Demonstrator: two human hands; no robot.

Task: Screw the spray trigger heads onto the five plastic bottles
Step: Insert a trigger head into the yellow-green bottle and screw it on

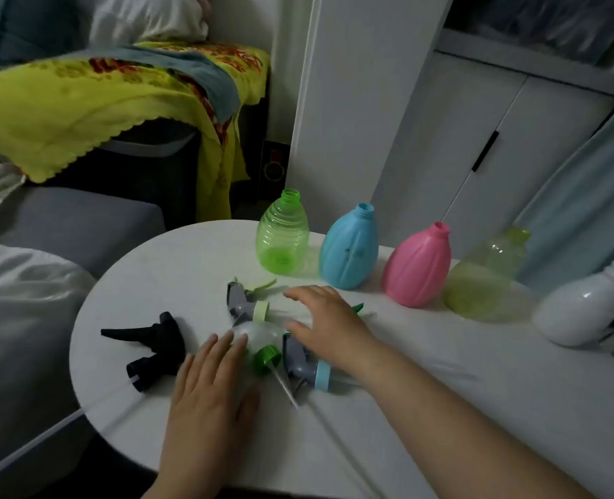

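Several open-necked bottles stand in a row at the back of the white round table [442,390]: clear green [282,232], blue [348,246], pink [417,264], pale yellow-green [485,271] and white [582,311]. Loose trigger heads lie in front of them: a black one [150,349], a grey one with a light green collar [248,304], a clear one with a dark green collar [262,345] and a grey one with a blue collar [307,367]. My left hand [208,394] lies flat, fingertips at the clear head. My right hand [330,322] hovers spread over the heads.
A grey sofa [68,225] with a white cushion borders the table on the left. Behind it hangs a yellow-green blanket [82,102]. White cabinet doors [478,138] stand at the back right, and a pale blue curtain [586,192] hangs at the right.
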